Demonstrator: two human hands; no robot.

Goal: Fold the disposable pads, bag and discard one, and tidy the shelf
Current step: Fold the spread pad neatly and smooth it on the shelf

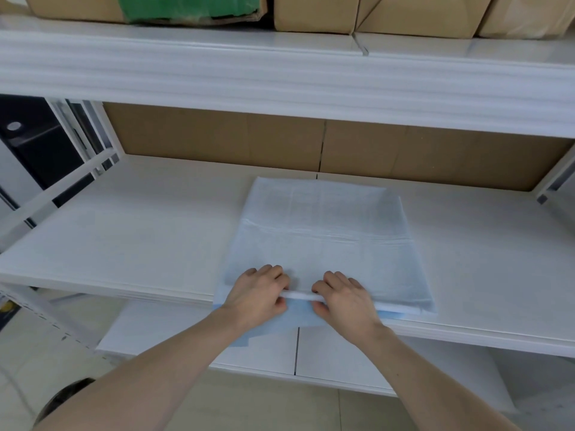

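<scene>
Fingers of both hands pinch thin, rectangular blue-backed pad's near edge.

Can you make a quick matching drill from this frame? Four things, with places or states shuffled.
Things:
1. disposable pad
2. left hand
3. green-printed box
4. cardboard panels

Places or states:
A. on the top shelf, at left
B. standing along the back of the middle shelf
C. lying on the middle shelf, near edge hanging over the front
D. gripping the pad's near edge, beside the right hand

Pairs: 1-C, 2-D, 3-A, 4-B
</scene>
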